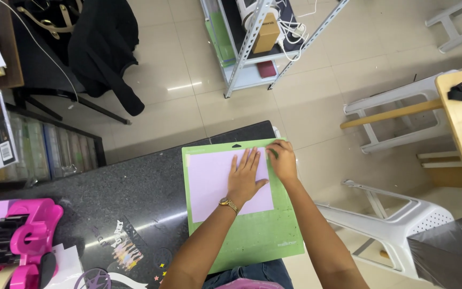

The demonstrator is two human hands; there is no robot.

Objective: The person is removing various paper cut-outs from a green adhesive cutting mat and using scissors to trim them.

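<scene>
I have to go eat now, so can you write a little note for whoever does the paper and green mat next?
Left hand: flat, palm down on the pale pink paper.
Right hand: fingertips pressing the paper's top right corner.
The paper lies on the green mat, on the dark counter.
Done: the paper is on the mat's upper part.
Left: I cannot tell if it is pressed flat everywhere.

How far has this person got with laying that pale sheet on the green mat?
Done: the pale lilac paper sheet lies flat on the square green mat on the dark speckled counter. In hand: the left hand presses flat on it; the right hand is at its upper right corner. Left: that corner may not be smoothed down yet.
</scene>
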